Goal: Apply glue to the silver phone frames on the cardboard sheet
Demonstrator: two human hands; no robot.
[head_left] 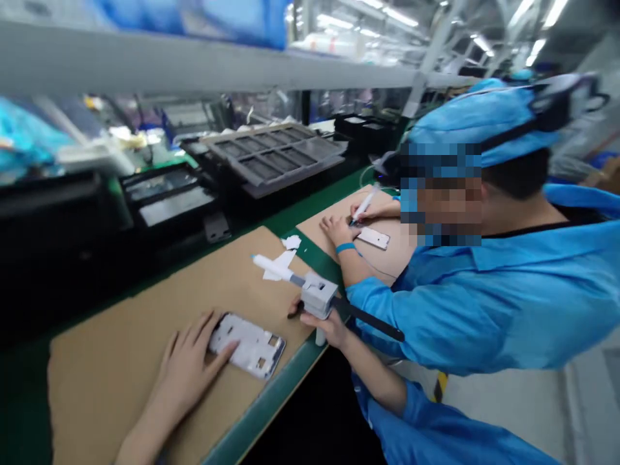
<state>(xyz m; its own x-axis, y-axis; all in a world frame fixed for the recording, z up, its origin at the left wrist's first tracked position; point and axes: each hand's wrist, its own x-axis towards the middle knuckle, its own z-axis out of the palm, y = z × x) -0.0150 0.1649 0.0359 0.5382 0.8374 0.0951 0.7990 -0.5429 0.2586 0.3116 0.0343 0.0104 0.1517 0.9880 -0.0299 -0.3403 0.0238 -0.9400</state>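
Brown cardboard (111,361) covers the near part of the green counter (271,395), and from where I stand I can see a pale phone frame (247,345) lying flat on it, close to the near edge. The left hand (186,365) is laid against the frame's left side, open and unclenched, its fingers stretched toward the far side and its thumb resting on top of the frame. To the right, the right hand (332,329) is closed around a grey block (318,297) with a white tube (271,266) sticking out toward the far left and a black strap (372,321) trailing to the right. The tube's blue tip is held apart from the frame, and torn white paper (285,263) lies just beside the tube. Farther right, a person in blue (484,310) with a blue cap (479,123) bends over another cardboard sheet (312,223). That worker grips a white pen-like tool (364,205) in 1 hand, while the other, with a blue wristband (345,247), rests beside a 2nd pale frame (374,238). At the far side, a grey compartment tray (276,158) sits below a long shelf (194,61), with dark trays (169,190) to its left.
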